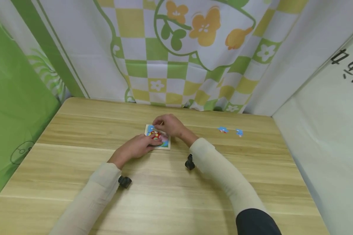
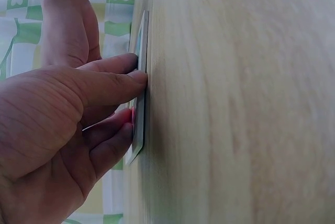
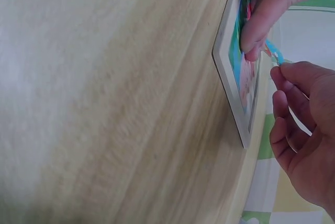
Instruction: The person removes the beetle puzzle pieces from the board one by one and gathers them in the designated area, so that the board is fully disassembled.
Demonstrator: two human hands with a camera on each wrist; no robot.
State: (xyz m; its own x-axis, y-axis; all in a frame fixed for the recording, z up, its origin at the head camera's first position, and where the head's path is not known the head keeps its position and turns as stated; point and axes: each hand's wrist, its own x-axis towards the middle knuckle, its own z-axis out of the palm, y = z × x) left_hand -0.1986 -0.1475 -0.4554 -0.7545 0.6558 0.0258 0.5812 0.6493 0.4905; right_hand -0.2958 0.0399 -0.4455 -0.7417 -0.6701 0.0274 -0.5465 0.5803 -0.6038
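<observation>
A small jigsaw puzzle board (image 1: 165,148) with a pale frame and a colourful picture lies flat on the table. My left hand (image 1: 139,146) rests on its lower left part, fingers extended and pressing on the picture. In the right wrist view, my right hand (image 3: 309,130) pinches a light blue puzzle piece (image 3: 274,52) between thumb and index finger, tilted up over the board's far side. Seen from the head, that right hand (image 1: 171,125) covers the board's upper right corner. Its other fingers curl loosely, holding nothing.
Two loose blue puzzle pieces, one (image 1: 223,129) nearer the board and another (image 1: 239,132) farther right, lie on the wooden table (image 1: 153,202). A patterned curtain (image 1: 176,70) hangs along the back edge. White sheeting (image 1: 326,130) borders the right side, green cloth (image 1: 14,107) the left.
</observation>
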